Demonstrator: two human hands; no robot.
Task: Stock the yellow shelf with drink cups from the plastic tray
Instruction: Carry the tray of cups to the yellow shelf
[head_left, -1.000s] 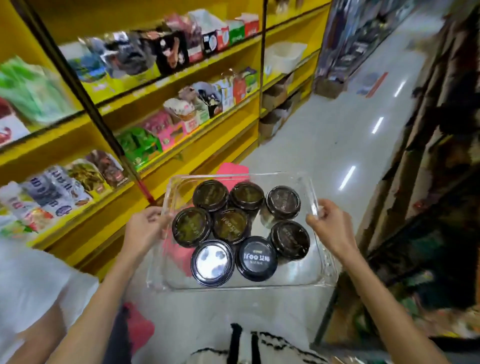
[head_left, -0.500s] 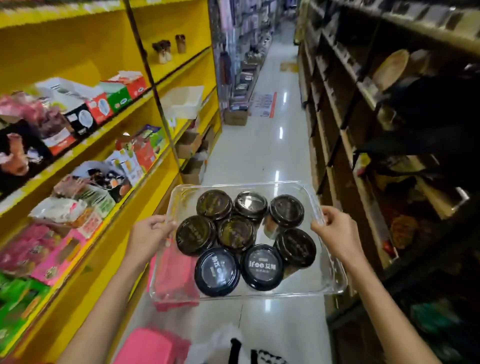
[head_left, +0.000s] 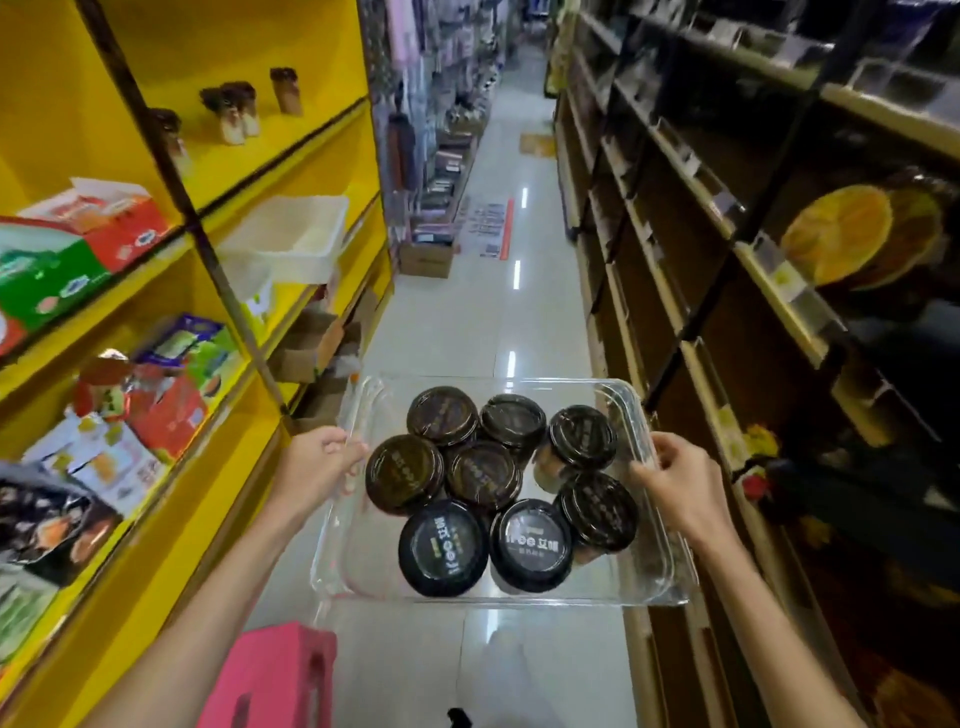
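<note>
I carry a clear plastic tray (head_left: 665, 582) at waist height over the aisle floor. My left hand (head_left: 317, 467) grips its left rim and my right hand (head_left: 680, 483) grips its right rim. Several drink cups with black lids (head_left: 483, 478) stand packed together inside the tray. The yellow shelf (head_left: 270, 156) runs along my left side. A few brown and cream drink cups (head_left: 234, 111) stand on its upper level, ahead and above the tray.
Snack boxes and bags (head_left: 78, 249) fill the nearer yellow shelves. A white bin (head_left: 296, 234) sits on a middle shelf. A pink stool (head_left: 275, 675) stands on the floor below the tray. Dark shelving (head_left: 779, 260) lines the right side. Cardboard boxes (head_left: 426, 257) stand further down the aisle.
The view has turned from the yellow shelf front toward the length of the aisle and risen. Both hands keep their grip on the tray, and the cups stay in place.
</note>
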